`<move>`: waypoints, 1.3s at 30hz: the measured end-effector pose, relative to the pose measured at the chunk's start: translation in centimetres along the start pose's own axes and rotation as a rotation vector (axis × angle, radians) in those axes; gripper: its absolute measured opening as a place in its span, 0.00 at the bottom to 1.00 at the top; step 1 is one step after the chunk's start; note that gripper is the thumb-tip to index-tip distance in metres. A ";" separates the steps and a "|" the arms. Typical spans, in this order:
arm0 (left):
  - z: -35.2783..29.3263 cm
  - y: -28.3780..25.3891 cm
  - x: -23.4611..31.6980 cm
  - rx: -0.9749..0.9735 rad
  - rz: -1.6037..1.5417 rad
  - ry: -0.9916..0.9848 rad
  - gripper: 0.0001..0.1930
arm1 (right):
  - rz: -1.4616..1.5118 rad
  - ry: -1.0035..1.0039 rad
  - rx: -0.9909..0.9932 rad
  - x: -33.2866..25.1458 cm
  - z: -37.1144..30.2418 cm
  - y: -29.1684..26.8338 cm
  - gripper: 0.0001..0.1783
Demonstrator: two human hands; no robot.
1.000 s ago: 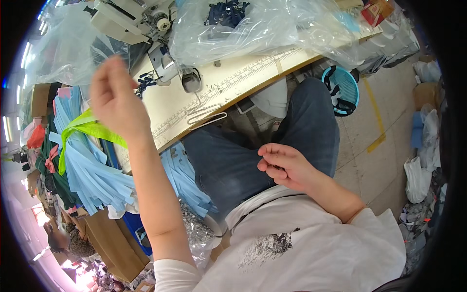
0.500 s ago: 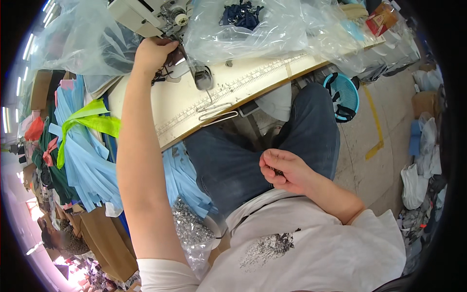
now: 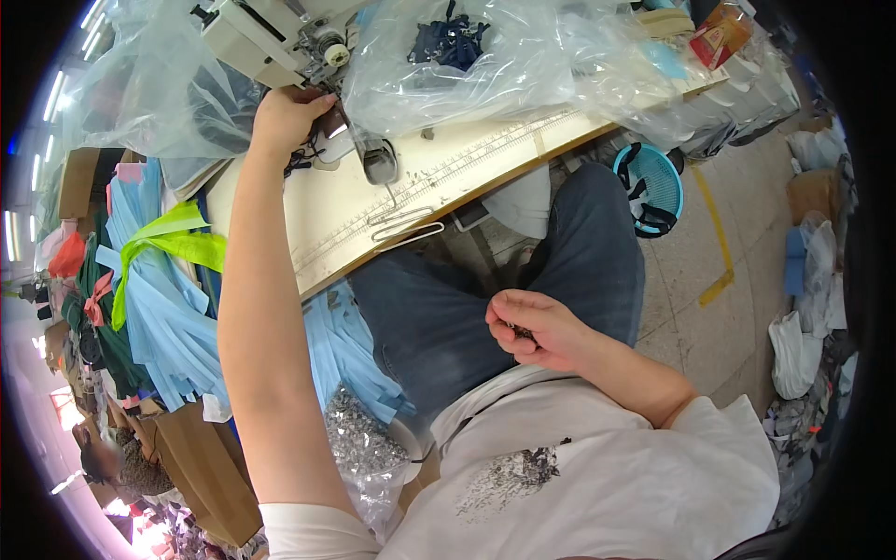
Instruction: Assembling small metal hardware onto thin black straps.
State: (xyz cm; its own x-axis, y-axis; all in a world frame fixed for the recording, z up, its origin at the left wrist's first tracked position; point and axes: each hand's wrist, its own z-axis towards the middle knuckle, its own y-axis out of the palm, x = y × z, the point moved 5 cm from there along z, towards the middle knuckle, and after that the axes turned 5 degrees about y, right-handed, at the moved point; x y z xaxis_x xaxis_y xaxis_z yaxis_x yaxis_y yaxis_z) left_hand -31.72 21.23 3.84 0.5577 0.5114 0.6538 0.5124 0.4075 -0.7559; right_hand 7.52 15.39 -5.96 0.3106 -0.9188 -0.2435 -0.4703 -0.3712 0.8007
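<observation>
My left hand (image 3: pixel 287 121) reaches to the needle area of a white sewing machine (image 3: pixel 266 42). Its thumb points right and its fingers curl under the machine head, where I cannot make out what they grip. Dark navy strap pieces (image 3: pixel 301 161) hang just below that hand. Beside it, a metal chute or folder attachment (image 3: pixel 379 161) lies on the table, with a bent wire piece (image 3: pixel 407 227) at the front edge. Over my lap, my right hand (image 3: pixel 534 327) is closed loosely around a few small dark metal-looking pieces (image 3: pixel 519 330).
Clear plastic bags cover the back of the table (image 3: pixel 457 173); one holds navy strap pieces (image 3: pixel 450 42). Light blue fabric strips (image 3: pixel 173 317) hang at the left. A bag of small metal parts (image 3: pixel 364 453) sits by my lap. A blue basket (image 3: pixel 653 187) stands at the right.
The view has shifted slightly. My left hand stays at the needle area and my right hand stays over my lap, turned a little so that the dark pieces show more.
</observation>
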 end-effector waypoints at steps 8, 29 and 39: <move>0.4 0.0 -1.3 -0.028 -0.108 -0.002 0.14 | -0.012 -0.016 0.016 -0.2 -0.2 -0.2 0.11; -5.1 -2.6 -1.8 0.032 0.412 0.467 0.07 | -0.012 -0.004 -0.001 0.5 0.7 -0.4 0.09; -6.1 -6.4 -6.1 0.437 -0.043 0.550 0.14 | -0.040 -0.070 -0.069 0.8 1.2 0.2 0.09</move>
State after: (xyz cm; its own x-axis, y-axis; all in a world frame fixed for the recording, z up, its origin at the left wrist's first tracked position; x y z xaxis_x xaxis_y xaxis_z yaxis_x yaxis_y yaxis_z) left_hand -34.45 10.92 4.88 0.8513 0.0778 0.5189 0.2964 0.7448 -0.5979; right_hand 6.69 14.42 -6.69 0.2682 -0.9115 -0.3120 -0.3999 -0.3999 0.8247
